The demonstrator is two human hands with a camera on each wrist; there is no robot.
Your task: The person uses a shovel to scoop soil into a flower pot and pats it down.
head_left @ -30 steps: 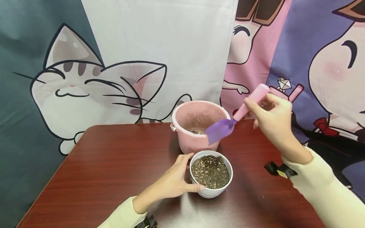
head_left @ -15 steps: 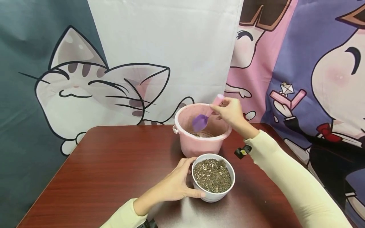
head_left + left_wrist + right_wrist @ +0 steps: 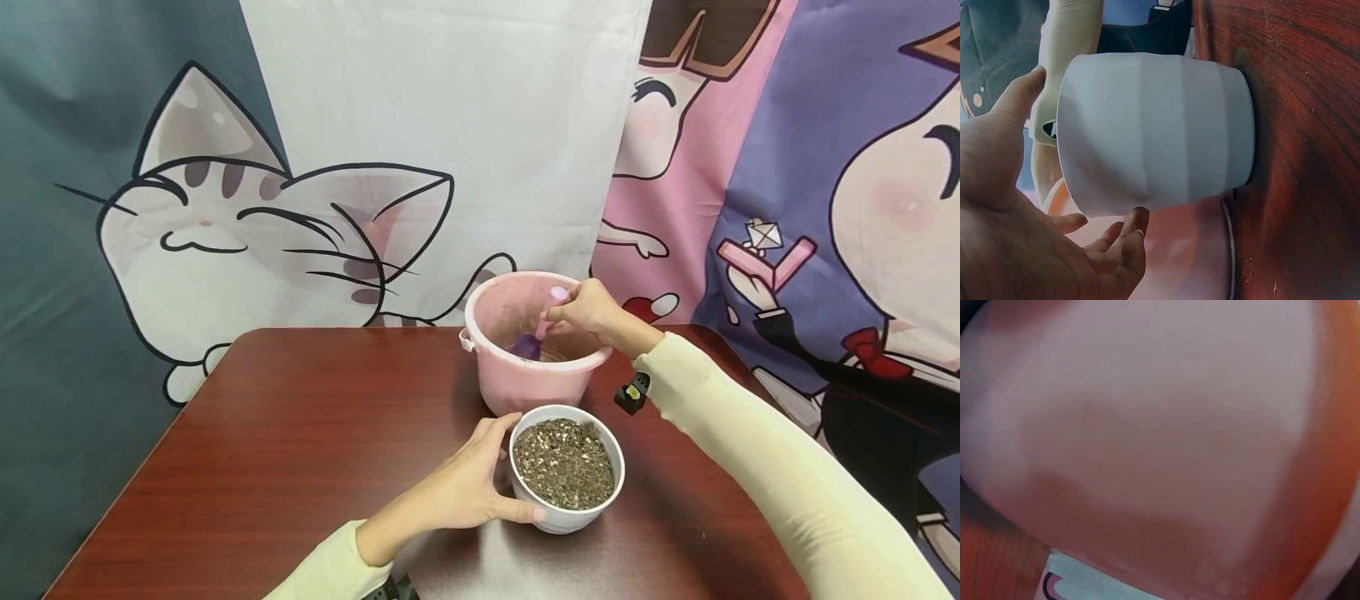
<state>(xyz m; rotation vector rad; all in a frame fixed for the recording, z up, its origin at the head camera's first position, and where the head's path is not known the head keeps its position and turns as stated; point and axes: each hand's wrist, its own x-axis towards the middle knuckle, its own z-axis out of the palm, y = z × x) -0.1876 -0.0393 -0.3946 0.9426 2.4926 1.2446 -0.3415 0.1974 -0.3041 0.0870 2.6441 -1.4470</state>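
My left hand (image 3: 468, 483) holds a white flowerpot (image 3: 566, 521) from its left side, thumb along the front and fingers toward the back. Soil (image 3: 564, 463) flecked with pale bits fills the pot nearly to the rim. In the left wrist view the pot (image 3: 1154, 131) stands on the table, with my fingers (image 3: 1132, 247) at its side. My right hand (image 3: 588, 312) reaches over the rim of a pink bucket (image 3: 532, 385) and grips the pink handle of a small trowel (image 3: 527, 347). Its purple blade is down inside the bucket, the tip hidden by the front rim.
The reddish-brown wooden table (image 3: 315, 425) carries both containers, the bucket directly behind the pot. A cartoon-printed cloth (image 3: 442, 100) hangs behind the table's back edge. Close up in the right wrist view is the bucket's pink wall (image 3: 1160, 425).
My right hand has swung leftward from beside the bucket and lowered the trowel into it. My left hand stays at the pot.
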